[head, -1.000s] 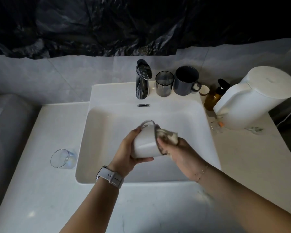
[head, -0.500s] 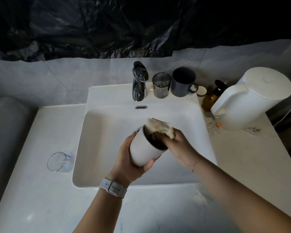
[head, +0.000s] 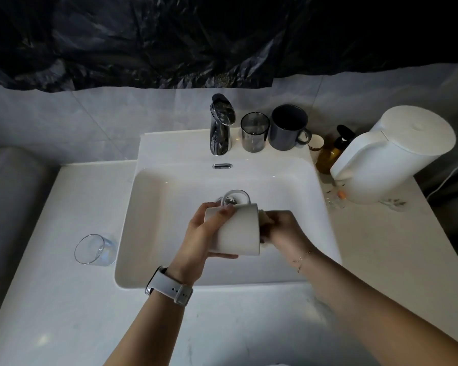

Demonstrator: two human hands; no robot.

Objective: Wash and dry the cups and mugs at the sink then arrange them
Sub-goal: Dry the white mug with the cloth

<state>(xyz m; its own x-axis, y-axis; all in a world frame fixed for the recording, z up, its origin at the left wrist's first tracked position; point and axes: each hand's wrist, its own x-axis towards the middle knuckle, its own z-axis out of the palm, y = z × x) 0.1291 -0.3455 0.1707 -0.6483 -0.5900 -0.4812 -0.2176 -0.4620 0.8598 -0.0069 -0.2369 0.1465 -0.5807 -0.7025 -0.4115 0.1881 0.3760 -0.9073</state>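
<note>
Tipped sideways now, smooth white mug point(head: 236, 228) hides cloth point(head: 264, 218).

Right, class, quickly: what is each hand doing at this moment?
Left hand: grips the white mug over the sink.
Right hand: holds a cloth at the mug's mouth.

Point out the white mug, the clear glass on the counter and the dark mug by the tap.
white mug point(head: 236, 229), head view, outer side wall
clear glass point(head: 95, 250), head view, side wall
dark mug point(head: 286, 130), head view, outer wall
</note>
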